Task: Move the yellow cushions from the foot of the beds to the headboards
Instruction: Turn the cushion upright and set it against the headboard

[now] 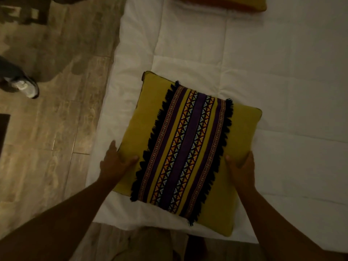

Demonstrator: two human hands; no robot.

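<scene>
The bed point(263, 76) is filling most of the view, its white quilted cover running up from the near edge, with wood-look flooring point(56, 113) showing along its left side. A yellow cushion point(135, 119) with a dark fringed woven band down its middle is lying flat at the near-left corner of the bed, turned slightly askew, its near corner reaching the bed's near edge. A second cushion point(222, 2) is peeking in at the far edge of the picture, mostly cropped. On the floor to the far left another person's shoe point(28, 87) is showing.

The left hand point(114, 164) is gripping the cushion's left edge, thumb pressing on top and fingers wrapping the side. The right hand point(243, 168) is clasping the right edge in the same way.

The pick-up seems to be just starting. The grip is sitting only along the near half, so the soft far end may be sagging and dragging on the cover, rucking it. A fingertip may also catch the fringe and pull it.
</scene>
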